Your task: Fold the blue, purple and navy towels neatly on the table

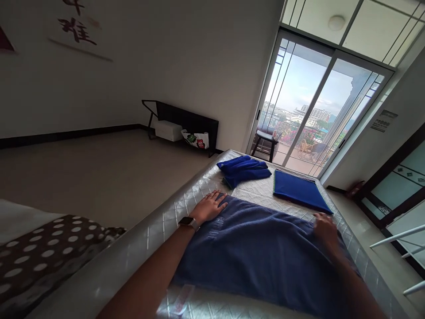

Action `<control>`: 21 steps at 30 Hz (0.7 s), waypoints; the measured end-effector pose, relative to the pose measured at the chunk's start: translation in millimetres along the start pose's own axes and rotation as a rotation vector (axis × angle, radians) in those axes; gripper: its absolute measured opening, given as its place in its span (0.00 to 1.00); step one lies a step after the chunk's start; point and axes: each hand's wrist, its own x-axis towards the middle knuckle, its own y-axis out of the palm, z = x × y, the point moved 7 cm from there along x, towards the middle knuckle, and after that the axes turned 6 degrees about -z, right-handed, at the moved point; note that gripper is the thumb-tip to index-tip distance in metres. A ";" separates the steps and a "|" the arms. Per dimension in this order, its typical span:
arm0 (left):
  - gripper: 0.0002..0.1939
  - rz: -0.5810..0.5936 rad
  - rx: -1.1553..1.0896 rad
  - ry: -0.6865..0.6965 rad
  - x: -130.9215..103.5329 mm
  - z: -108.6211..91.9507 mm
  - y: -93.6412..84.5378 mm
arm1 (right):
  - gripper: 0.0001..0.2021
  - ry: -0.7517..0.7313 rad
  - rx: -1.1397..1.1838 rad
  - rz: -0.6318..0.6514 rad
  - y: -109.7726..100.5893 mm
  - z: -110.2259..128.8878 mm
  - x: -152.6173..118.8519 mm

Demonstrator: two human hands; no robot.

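A dark blue-grey towel (259, 252) lies spread across the plastic-covered mattress (195, 195), with soft wrinkles over its middle. Near its far left corner my left hand (208, 207) rests flat, fingers spread; a watch is on that wrist. My right hand (326, 229) is at the towel's far right corner, its fingers curled in and closed on the edge. Just beyond that hand is a bright blue folded cloth (300, 190) with green edging, lying flat. Farther left sits a loosely bunched bright blue cloth (245, 170).
A brown polka-dot cover (49, 248) lies at the lower left. Against the wall stands a low black bench (186, 117) with a white box (168, 130) and a printed bag (195, 139). Sliding glass doors (315, 102) are at the back. White metal bars (398, 235) show at right.
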 end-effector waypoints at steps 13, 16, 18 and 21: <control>0.34 0.004 0.029 -0.028 1.9 4.3 3.3 | 0.21 -0.511 0.304 0.237 68.2 258.0 -43.4; 0.34 0.003 0.025 -0.025 2.7 5.2 3.2 | 0.25 -0.508 0.290 0.273 67.2 247.2 -47.4; 0.34 0.005 0.015 -0.016 2.7 5.2 2.7 | 0.27 -0.480 0.277 0.299 63.9 231.7 -48.1; 0.34 0.002 0.013 -0.009 2.8 5.2 2.6 | 0.27 -0.377 0.270 0.345 61.0 193.3 -45.2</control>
